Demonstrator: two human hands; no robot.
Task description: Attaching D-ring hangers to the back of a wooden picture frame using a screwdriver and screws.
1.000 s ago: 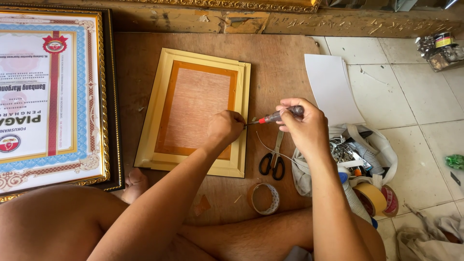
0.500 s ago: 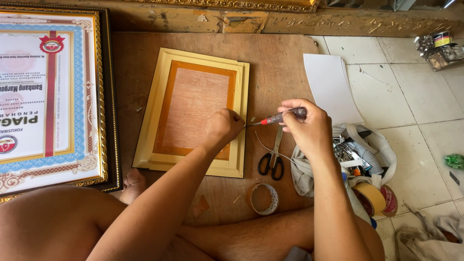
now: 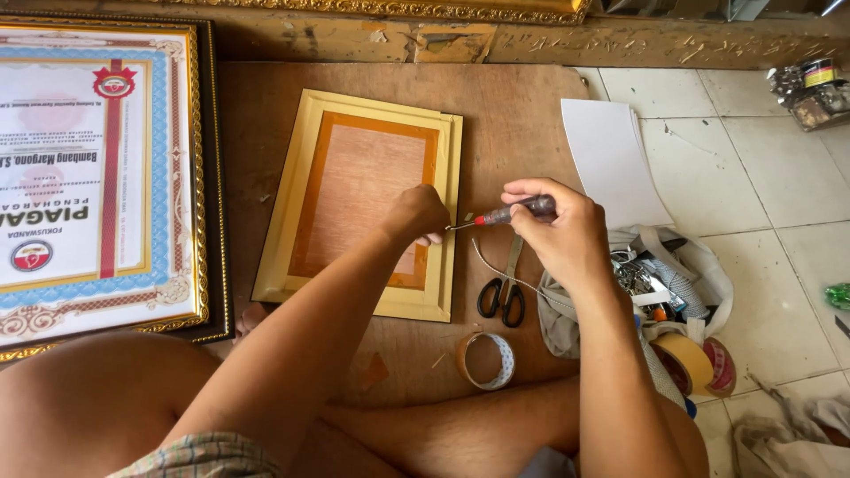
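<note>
A yellow picture frame (image 3: 372,113) lies face down on a brown board (image 3: 513,106), its back panel showing brown wood. My left hand (image 3: 416,214) rests on the frame's right side, fingers pinched at its edge. My right hand (image 3: 558,232) grips a small screwdriver (image 3: 506,213) with a red collar and dark handle. Its tip points left at the frame's right rail, close to my left fingers. A thin wire (image 3: 496,270) trails down from that spot.
Black-handled scissors (image 3: 503,292) lie just right of the frame. A tape roll (image 3: 485,360) sits near my leg. A large framed certificate (image 3: 97,177) lies to the left, a white sheet (image 3: 615,159) and a bag of tools and tape rolls (image 3: 682,301) to the right.
Both hands stay at the frame's right rail with the screwdriver; only small shifts show.
</note>
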